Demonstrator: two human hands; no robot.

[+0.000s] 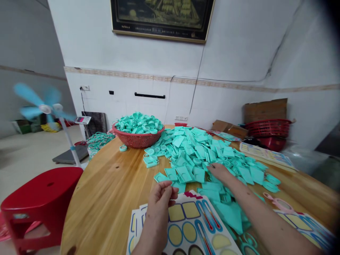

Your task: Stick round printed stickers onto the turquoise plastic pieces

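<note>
Right hand (220,171) at the heaped teal pieces (187,150)

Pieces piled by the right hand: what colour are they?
The piled pieces are turquoise green, best seen in the head view.

At 12 o'clock, the top edge cuts off the framed picture (164,16); its lettering (148,29) is too small to read. At 9, the fan blades (28,94) blur. At 4, whether the right hand (220,171) grips a turquoise piece (204,164) cannot be told. At 6, the bottom edge crops the printed sheets (190,232), partly hidden by the left hand (160,198).
</note>
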